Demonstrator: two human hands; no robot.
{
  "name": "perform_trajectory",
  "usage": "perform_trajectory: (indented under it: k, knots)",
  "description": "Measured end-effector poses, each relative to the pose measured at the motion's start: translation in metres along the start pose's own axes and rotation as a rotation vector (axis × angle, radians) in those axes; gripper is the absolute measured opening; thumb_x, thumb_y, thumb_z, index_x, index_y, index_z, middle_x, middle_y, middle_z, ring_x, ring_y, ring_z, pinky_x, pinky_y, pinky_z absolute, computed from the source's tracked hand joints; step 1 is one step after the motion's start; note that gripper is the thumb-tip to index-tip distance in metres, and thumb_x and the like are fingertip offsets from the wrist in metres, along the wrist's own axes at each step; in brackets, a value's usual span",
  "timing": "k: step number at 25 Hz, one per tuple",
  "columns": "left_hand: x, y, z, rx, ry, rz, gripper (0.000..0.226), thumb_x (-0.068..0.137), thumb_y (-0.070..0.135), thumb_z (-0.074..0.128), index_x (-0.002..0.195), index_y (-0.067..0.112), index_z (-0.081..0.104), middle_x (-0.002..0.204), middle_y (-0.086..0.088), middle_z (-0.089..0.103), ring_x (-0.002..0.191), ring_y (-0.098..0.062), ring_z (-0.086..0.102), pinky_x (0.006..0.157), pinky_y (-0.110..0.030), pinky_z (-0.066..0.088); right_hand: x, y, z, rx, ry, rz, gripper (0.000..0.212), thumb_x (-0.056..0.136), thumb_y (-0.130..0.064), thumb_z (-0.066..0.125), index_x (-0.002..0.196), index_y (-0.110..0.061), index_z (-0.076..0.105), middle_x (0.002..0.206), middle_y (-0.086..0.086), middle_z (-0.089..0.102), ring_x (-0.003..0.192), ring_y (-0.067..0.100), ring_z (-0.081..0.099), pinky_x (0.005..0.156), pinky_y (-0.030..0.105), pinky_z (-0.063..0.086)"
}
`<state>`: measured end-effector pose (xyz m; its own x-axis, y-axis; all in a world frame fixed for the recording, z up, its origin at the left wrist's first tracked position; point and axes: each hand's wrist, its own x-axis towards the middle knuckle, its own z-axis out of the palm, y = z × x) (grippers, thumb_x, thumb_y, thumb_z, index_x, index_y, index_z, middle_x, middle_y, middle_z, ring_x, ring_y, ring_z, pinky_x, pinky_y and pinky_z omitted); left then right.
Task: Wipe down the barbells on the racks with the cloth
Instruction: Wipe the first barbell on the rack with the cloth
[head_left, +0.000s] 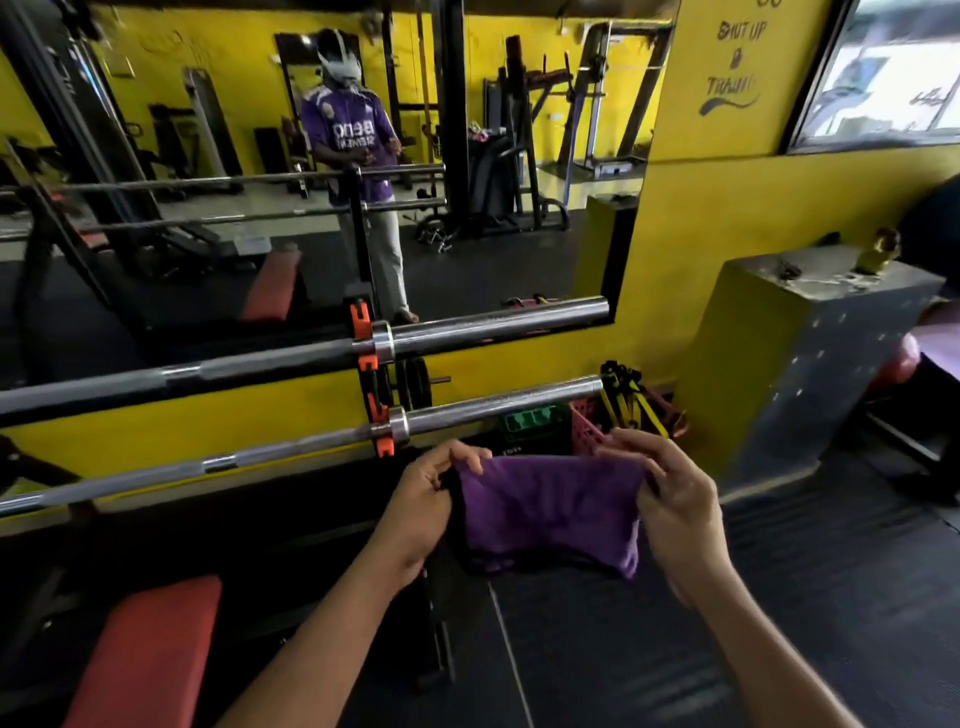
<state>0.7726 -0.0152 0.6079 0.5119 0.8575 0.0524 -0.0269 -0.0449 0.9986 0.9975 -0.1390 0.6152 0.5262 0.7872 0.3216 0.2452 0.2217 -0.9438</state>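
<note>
both hands are holding the purple cloth (550, 509) stretched out between them, left hand (421, 512) pinching its left top corner, right hand (670, 499) pinching the right one, fingers curled on the fabric. cloth is hanging in the air just in front of the lower barbell (291, 451), not touching it. upper barbell (467, 327) is sitting on the orange rack hooks (371, 364) above, by the mirror (311, 156).

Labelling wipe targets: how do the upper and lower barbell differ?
The upper barbell sits higher on the rack, close to the mirror; the lower barbell sits nearer the cloth. The upper barbell's shaft looks dark beside its collar; the lower barbell's is bright metal. Both lie level on orange hooks, sleeves bare, neither touched by the cloth.
</note>
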Motion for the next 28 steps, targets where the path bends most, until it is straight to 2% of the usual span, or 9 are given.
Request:
perform_trajectory:
  k: [3,5,9,12,15,18,23,26,28]
  knots:
    - [0.051,0.002,-0.005,0.082,-0.045,0.023,0.031,0.097,0.004,0.063,0.112,0.031,0.067,0.122,0.005,0.070,0.110,-0.017,0.068,0.079,-0.031,0.055,0.061,0.027,-0.004,0.050,-0.109,0.133,0.045,0.100,0.011,0.042,0.116,-0.021,0.070,0.106,0.008,0.076,0.096,0.025,0.069,0.082,0.043,0.052]
    - [0.092,0.006,-0.016,0.330,-0.174,0.085,0.036,0.099,0.013,0.064,0.122,0.039,0.062,0.125,0.013,0.068,0.114,-0.011,0.066,0.089,-0.032,0.054,0.100,0.043,-0.005,0.092,-0.179,0.210,0.037,0.104,0.004,0.044,0.115,-0.020,0.070,0.103,0.015,0.074,0.085,0.026,0.064,0.071,0.039,0.047]
    - [0.149,0.020,-0.030,0.691,-0.338,0.250,0.066,0.095,-0.002,0.063,0.137,0.047,0.048,0.128,0.029,0.054,0.123,-0.005,0.056,0.101,-0.024,0.044,0.160,0.056,-0.004,0.104,-0.391,0.217,0.044,0.086,0.028,0.042,0.090,-0.004,0.072,0.096,-0.001,0.074,0.081,0.011,0.068,0.057,0.016,0.050]
    - [0.177,0.017,-0.047,0.704,-0.331,0.313,0.060,0.087,-0.009,0.070,0.124,0.038,0.062,0.121,0.017,0.059,0.116,-0.013,0.059,0.097,-0.028,0.047,0.201,0.057,-0.007,0.001,-0.637,0.084,0.031,0.084,0.019,0.059,0.085,-0.007,0.077,0.105,0.000,0.067,0.098,0.013,0.064,0.075,0.017,0.051]
    - [0.209,0.014,-0.068,0.618,-0.393,0.201,0.050,0.089,-0.006,0.070,0.115,0.037,0.068,0.121,0.015,0.065,0.118,-0.010,0.061,0.102,-0.035,0.049,0.235,0.055,-0.004,-0.143,-0.803,0.069,0.027,0.085,0.002,0.066,0.105,-0.012,0.078,0.118,-0.006,0.061,0.112,0.020,0.060,0.092,0.024,0.048]
    - [0.234,0.011,-0.080,0.609,-0.489,0.133,0.074,0.092,-0.019,0.046,0.132,0.041,0.063,0.136,0.022,0.060,0.131,0.001,0.052,0.112,-0.022,0.039,0.248,0.063,0.007,-0.090,-0.720,0.215,0.041,0.083,0.006,0.061,0.113,-0.017,0.076,0.127,0.000,0.059,0.116,0.037,0.055,0.092,0.044,0.048]
    - [0.262,-0.003,-0.067,0.610,-0.484,0.188,0.086,0.078,-0.022,0.041,0.133,0.042,0.061,0.132,0.011,0.053,0.129,-0.010,0.052,0.114,-0.036,0.040,0.261,0.072,0.026,0.164,-0.398,0.348,0.049,0.086,0.022,0.055,0.104,-0.021,0.071,0.102,0.007,0.070,0.085,0.022,0.062,0.070,0.034,0.051]
    - [0.268,0.006,-0.041,0.739,-0.238,0.412,0.068,0.085,-0.011,0.049,0.135,0.035,0.060,0.134,0.016,0.049,0.120,-0.008,0.055,0.096,-0.033,0.052,0.281,0.070,0.011,0.320,-0.190,0.461,0.032,0.078,-0.001,0.070,0.100,-0.023,0.074,0.098,0.008,0.073,0.081,0.018,0.066,0.065,0.027,0.057]
    - [0.288,0.011,-0.032,0.919,-0.158,0.630,0.057,0.092,0.000,0.052,0.143,0.027,0.055,0.141,0.010,0.049,0.125,-0.012,0.053,0.097,-0.034,0.052,0.297,0.070,-0.004,0.304,-0.047,0.462,0.034,0.070,-0.020,0.078,0.104,-0.021,0.075,0.100,0.008,0.074,0.083,0.017,0.067,0.068,0.028,0.057]
